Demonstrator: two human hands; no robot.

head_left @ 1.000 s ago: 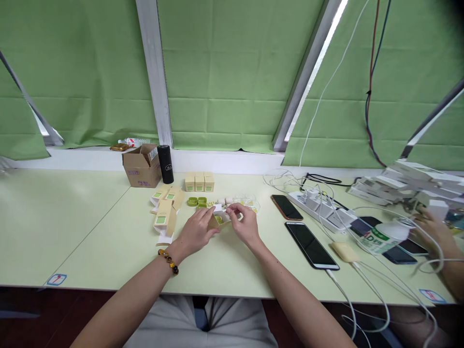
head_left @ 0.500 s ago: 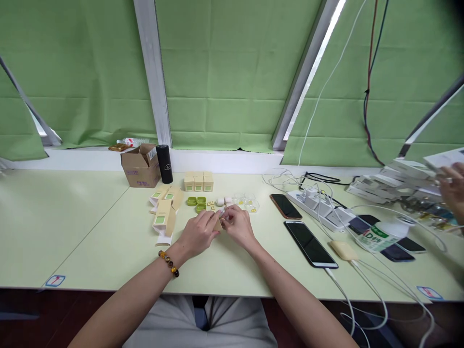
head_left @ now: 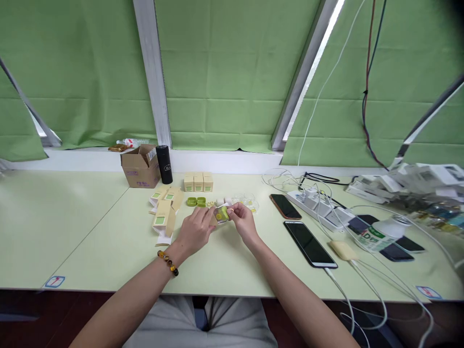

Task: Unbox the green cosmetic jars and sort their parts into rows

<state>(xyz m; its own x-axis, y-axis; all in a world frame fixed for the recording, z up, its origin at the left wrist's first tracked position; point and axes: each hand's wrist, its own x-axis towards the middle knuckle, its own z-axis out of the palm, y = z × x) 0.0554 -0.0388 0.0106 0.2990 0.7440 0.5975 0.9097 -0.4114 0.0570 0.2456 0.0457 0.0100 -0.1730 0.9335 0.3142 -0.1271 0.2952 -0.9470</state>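
My left hand (head_left: 195, 231) is closed around a small tan carton (head_left: 213, 221), mostly hidden by the fingers. At the carton's right end sits a green case in clear plastic (head_left: 222, 213), partly out of it. My right hand (head_left: 244, 223) pinches the case's right edge between thumb and fingers. Just beyond lie small green square cases (head_left: 196, 201), tiny yellowish pieces (head_left: 210, 204), whitish-pink pieces (head_left: 222, 201) and a clear plastic tray (head_left: 244, 200). Left of my hands are unfolded tan cartons (head_left: 165, 216).
Three closed tan boxes (head_left: 198, 181) stand at the back. A cardboard box (head_left: 140, 166) and black bottle (head_left: 164, 164) are behind left. To the right lie phones (head_left: 311, 244), a power strip (head_left: 321, 210), cables, a white bottle (head_left: 386, 233) and stacked white boxes (head_left: 409, 179).
The green case in clear plastic now shows between my hands at the carton's end. My right hand has shifted slightly right. Another person's hand at the far right has left view.
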